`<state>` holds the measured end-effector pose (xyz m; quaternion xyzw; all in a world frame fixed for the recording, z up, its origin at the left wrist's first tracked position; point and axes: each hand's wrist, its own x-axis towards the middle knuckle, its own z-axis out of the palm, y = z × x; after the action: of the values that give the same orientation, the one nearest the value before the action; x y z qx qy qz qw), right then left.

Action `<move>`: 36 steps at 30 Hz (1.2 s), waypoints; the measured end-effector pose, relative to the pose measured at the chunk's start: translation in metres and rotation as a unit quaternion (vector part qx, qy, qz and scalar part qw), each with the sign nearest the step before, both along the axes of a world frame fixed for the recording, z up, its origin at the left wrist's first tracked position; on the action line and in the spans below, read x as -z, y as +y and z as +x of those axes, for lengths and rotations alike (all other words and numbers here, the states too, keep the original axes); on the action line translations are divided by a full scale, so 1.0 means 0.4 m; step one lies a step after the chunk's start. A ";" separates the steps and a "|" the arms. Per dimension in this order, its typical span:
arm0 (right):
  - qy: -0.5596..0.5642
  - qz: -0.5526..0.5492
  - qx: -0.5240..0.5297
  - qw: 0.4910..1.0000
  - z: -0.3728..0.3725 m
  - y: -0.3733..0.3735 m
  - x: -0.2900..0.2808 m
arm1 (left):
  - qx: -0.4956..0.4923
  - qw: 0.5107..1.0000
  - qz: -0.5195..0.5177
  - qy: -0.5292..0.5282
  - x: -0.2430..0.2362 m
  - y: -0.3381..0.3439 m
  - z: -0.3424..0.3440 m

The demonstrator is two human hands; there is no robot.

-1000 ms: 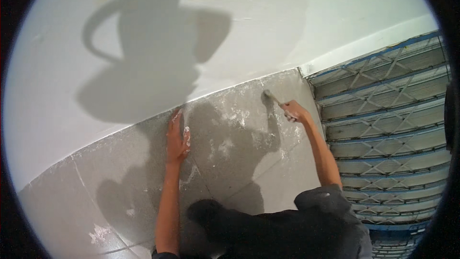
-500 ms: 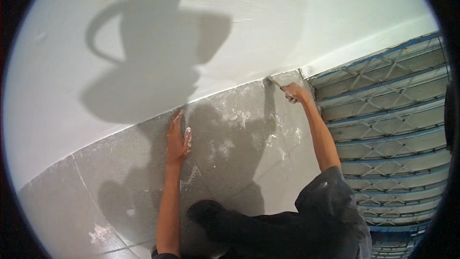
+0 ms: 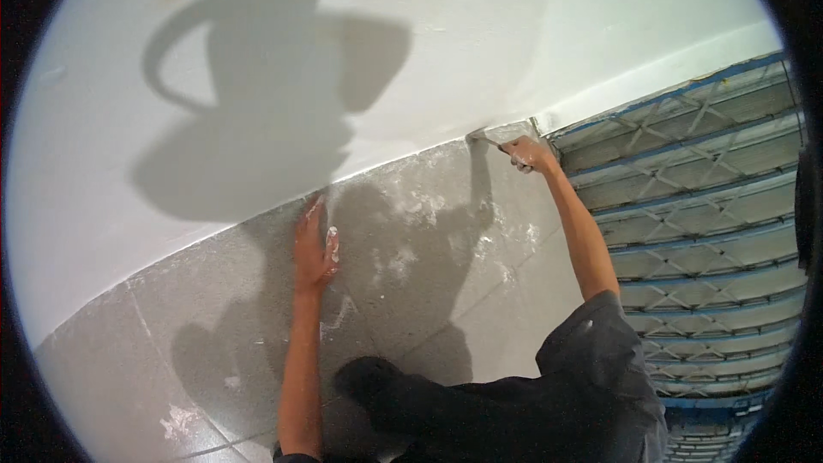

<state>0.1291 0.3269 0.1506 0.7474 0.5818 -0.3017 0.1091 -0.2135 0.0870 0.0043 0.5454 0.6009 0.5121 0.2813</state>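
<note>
My right hand (image 3: pixel 526 155) is closed around the handle of a small putty knife (image 3: pixel 487 141). The blade reaches leftward to the seam where the white wall (image 3: pixel 463 51) meets the grey tiled surface (image 3: pixel 429 291), close to the right-hand corner. White residue marks the fingers of this hand. Farther left, my left hand (image 3: pixel 314 249) rests on the grey tiles with fingers stretched toward the wall's base and thumb apart, holding nothing. Its thumb and fingertips are smeared white too.
A metal folding lattice gate (image 3: pixel 686 206) with blue edges stands along the right side. White smears (image 3: pixel 424 206) and crumbs are scattered over the tiles. Large shadows fall across the wall and tiles. A dark object (image 3: pixel 804 206) shows at the far right rim.
The putty knife has shifted slightly left along the wall's base and lies flatter, with my right hand slightly higher in view. My left hand stays at nearly the same spot.
</note>
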 end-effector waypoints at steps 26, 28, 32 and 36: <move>-0.082 -0.097 -0.169 0.977 -0.050 -0.135 -0.068 | -0.002 1.000 0.009 0.005 0.035 -0.001 -0.014; -0.098 -0.197 -0.202 0.954 -0.041 -0.135 -0.105 | -0.001 0.999 0.027 -0.023 0.029 0.000 -0.011; -0.069 -0.048 -0.183 0.979 -0.052 -0.105 -0.073 | -0.003 1.000 0.009 -0.009 0.026 0.003 -0.009; -0.037 -0.018 -0.191 0.981 -0.097 -0.073 -0.021 | 0.003 1.000 0.003 0.006 0.015 0.006 -0.009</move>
<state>0.0904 0.2977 0.1590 0.6309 0.7041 -0.2578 0.1994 -0.2172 0.0894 -0.0015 0.5506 0.5996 0.5099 0.2779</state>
